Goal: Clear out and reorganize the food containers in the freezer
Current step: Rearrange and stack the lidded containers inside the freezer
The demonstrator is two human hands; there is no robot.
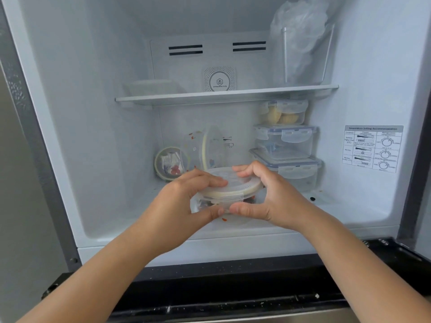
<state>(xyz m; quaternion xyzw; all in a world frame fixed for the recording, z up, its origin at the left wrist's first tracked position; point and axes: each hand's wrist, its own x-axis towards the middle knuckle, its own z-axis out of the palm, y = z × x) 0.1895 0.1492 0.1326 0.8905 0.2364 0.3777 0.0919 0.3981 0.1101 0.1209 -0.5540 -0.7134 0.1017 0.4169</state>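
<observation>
Near front of freezer floor [338,206]: round container [229,194], lid tilted on top, gripped by both hands. Left hand [184,201] fingers over lid, thumb curled at near wall; right hand [263,197] fingers curled over far rim, thumb at near wall. Open room left of hands. Far left: small tub [171,163] on its side, upright lid [213,148] beside. Right: three stacked boxes [285,145], close to right hand. Shelf [226,95] above carries tray [149,87], bag [300,40].
</observation>
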